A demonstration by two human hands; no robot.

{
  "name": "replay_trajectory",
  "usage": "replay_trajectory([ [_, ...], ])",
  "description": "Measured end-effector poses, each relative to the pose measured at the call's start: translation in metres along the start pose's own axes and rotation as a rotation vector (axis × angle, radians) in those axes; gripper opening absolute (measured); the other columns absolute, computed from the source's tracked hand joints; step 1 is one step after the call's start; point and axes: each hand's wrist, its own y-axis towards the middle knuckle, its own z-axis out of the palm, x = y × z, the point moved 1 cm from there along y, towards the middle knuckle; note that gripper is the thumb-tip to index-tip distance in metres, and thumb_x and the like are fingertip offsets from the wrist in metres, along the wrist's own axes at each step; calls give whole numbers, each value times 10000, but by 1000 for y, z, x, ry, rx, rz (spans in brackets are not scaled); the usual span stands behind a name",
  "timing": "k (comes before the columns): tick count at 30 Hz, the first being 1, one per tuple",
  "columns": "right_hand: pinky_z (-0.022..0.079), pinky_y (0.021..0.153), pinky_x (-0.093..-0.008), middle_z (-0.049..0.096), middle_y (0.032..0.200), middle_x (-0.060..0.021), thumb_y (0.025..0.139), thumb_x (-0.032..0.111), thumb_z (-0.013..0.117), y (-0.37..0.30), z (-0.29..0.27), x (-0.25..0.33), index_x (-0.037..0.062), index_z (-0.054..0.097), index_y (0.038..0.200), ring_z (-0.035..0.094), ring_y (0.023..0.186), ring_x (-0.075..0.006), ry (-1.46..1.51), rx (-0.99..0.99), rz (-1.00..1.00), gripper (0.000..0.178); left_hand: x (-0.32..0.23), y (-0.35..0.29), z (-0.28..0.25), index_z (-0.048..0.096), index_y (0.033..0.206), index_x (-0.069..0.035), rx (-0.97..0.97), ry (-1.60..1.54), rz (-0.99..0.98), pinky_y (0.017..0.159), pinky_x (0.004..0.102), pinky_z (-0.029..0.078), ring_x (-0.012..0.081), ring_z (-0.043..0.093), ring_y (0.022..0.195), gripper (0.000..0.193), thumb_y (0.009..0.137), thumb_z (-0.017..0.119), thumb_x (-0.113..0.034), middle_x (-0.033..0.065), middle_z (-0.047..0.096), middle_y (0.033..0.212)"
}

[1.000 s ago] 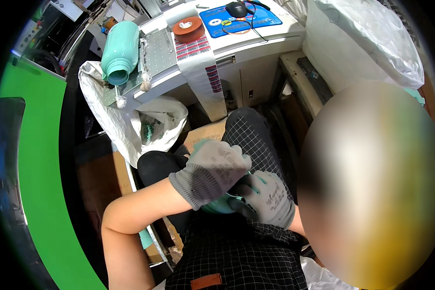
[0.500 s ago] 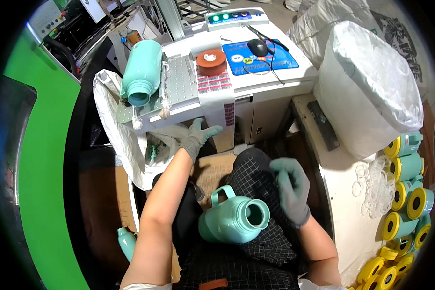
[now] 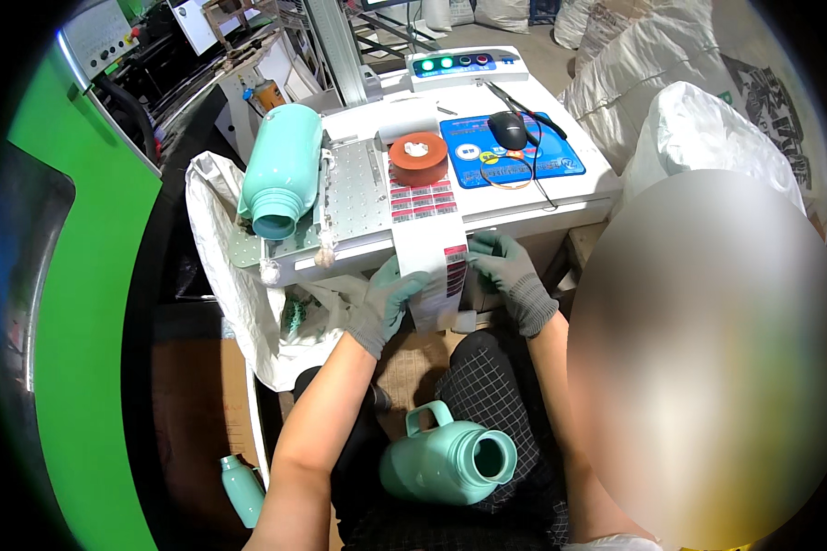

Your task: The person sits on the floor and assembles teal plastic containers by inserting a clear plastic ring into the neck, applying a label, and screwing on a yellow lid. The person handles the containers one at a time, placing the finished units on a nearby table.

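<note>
A white strip of red-and-white labels [image 3: 427, 246] hangs over the front edge of the white table. My left hand [image 3: 386, 305], in a grey-green glove, grips its left edge, thumb in front and fingers behind. My gloved right hand [image 3: 507, 275] is closed at the strip's right edge, its fingertips pinching beside a red label. A mint-green thermos jug body [image 3: 432, 466] with a handle rests across my lap, its open mouth facing right. Another mint-green jug body [image 3: 283, 165] lies on the perforated metal plate [image 3: 356, 197] at the table's left, mouth toward me.
A brown tape roll [image 3: 419, 158] sits on the strip. Right of it are a blue mat [image 3: 560, 161], a black mouse [image 3: 507, 130] and a lit control box [image 3: 464, 64]. A white sack [image 3: 213, 211] hangs at left; a small green bottle [image 3: 241, 491] lies below. Blur hides the right side.
My right hand has moved from above my right knee up to the strip's right edge. My left hand has closed on the strip's left edge. A blur now covers the right side.
</note>
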Motion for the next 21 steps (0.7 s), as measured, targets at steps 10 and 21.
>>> replay_trajectory([
  [10, 543, 720, -272, 715, 959, -73, 927, 43, 682, -3, 13, -6, -53, 644, 1306, 643, 789, -113, 237, 159, 25, 393, -17, -7, 24, 617, 1324, -49, -563, 1162, 656, 1126, 472, 407, 342, 507, 1315, 571, 829, 821, -246, 150, 537, 1406],
  [21, 564, 860, -281, 709, 1083, -61, 937, 53, 657, -8, 23, -3, -42, 660, 1296, 670, 925, -125, 360, 197, 48, 371, -34, 30, 40, 720, 916, -139, -356, 1499, 844, 1126, 555, 382, 309, 581, 1134, 176, 803, 791, -254, 22, 669, 1074],
])
